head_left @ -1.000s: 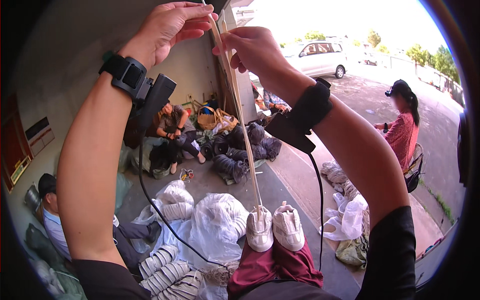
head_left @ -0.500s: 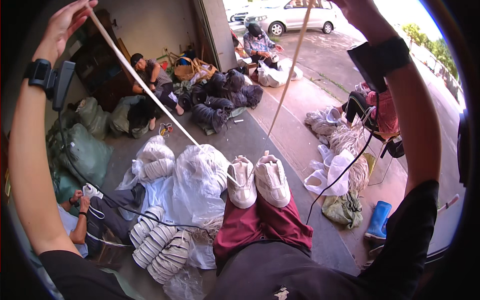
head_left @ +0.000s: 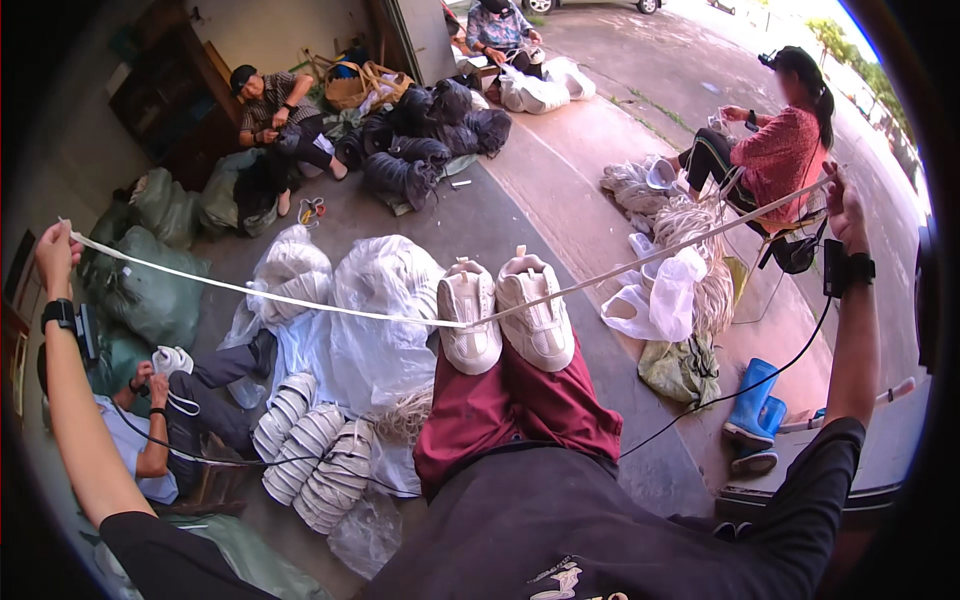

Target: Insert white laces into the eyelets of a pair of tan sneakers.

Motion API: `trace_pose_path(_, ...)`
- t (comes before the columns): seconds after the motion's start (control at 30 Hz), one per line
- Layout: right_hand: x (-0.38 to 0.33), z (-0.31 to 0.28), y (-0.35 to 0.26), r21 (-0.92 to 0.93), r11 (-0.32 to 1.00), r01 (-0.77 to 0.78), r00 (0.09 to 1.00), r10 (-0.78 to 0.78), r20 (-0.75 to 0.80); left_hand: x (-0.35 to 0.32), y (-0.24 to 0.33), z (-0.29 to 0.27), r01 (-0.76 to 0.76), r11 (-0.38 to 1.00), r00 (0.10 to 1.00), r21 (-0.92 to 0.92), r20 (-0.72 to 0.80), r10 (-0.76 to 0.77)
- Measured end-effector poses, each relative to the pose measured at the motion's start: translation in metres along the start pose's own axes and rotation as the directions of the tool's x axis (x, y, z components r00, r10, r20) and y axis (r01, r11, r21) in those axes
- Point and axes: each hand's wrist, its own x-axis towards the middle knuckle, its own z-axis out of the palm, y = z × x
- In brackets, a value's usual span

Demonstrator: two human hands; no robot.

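1. Both arms have swung out and down since the earlier frames: the hands, raised near the top of the view before, now sit wide apart at 9 and 3 o'clock, and the strap that hung steeply runs almost level.
2. Left hand [head_left: 55, 255] closes around one end of the white flat strap [head_left: 300, 300], fingers pressed together on it; a black wrist device [head_left: 62, 315] sits below.
3. Right hand [head_left: 845, 205] pinches the other end at 3 o'clock, above its own black wrist device [head_left: 850, 270].
4. Between them the strap sags slightly, its low point passing over the person's white sneakers [head_left: 505, 315] near the centre.
5. Judged from this, the step in hand is stretching out one arm-span of strap; the next move likely calls for bringing the hands together without losing either end.
6. At 7 o'clock lie stacked white strap bundles [head_left: 310, 450] beside clear plastic bags [head_left: 380, 310]; a seated person in a red top [head_left: 775, 155] works at 2 o'clock, blue rubber boots [head_left: 750, 410] stand at 4 o'clock.
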Motion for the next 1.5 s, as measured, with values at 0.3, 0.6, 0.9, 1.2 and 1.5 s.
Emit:
trace_pose_path(0.3, 0.028, -0.054, 0.076, 0.104, 0.989, -0.1, 0.977, 0.118, -0.177, -0.014, -0.063, -0.023, 0.092, 0.991, 0.995, 0.094, -0.052, -0.087)
trace_pose_path(0.6, 0.054, -0.063, 0.091, 0.086, 0.995, -0.051, 0.968, 0.071, -0.241, -0.03, -0.083, -0.015, 0.134, 0.984, 0.991, 0.118, -0.038, -0.13)
trace_pose_path(0.9, 0.062, -0.086, 0.123, 0.039, 0.999, -0.036, 0.948, 0.047, -0.315, -0.038, -0.095, -0.014, 0.173, 0.982, 0.985, 0.076, -0.031, -0.171)
trace_pose_path(1.2, 0.088, -0.067, 0.122, -0.025, 0.999, 0.037, 0.966, -0.043, -0.255, -0.049, -0.105, 0.013, 0.217, 0.972, 0.976, 0.095, -0.018, -0.216)
trace_pose_path(1.5, 0.099, -0.059, 0.085, 0.054, 0.995, 0.079, 0.984, -0.069, -0.165, -0.035, -0.095, 0.032, 0.234, 0.969, 0.972, -0.075, 0.01, -0.234)
